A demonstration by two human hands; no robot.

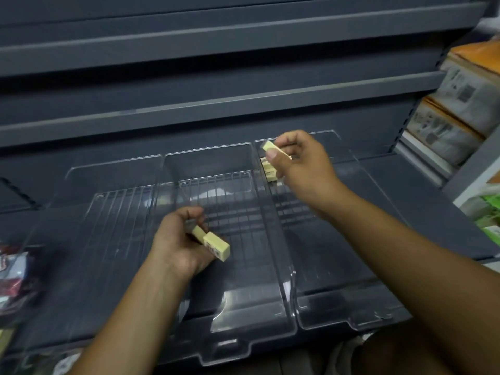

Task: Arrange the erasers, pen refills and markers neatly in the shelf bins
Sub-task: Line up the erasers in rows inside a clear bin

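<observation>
Above the right bin's [351, 318] back corner, the right hand [303, 163] pinches an eraser [272, 148] just over the laid erasers [269, 170]; the left hand [176, 244] grips spare erasers [216, 246].

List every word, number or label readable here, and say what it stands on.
No text here can be read.
Eraser in the left hand: dark and red print, blurred.
Erasers in the right bin: dark print, too small.
Boxes at right: grey print, blurred.
Packet at far left: red and white print, blurred.
</observation>
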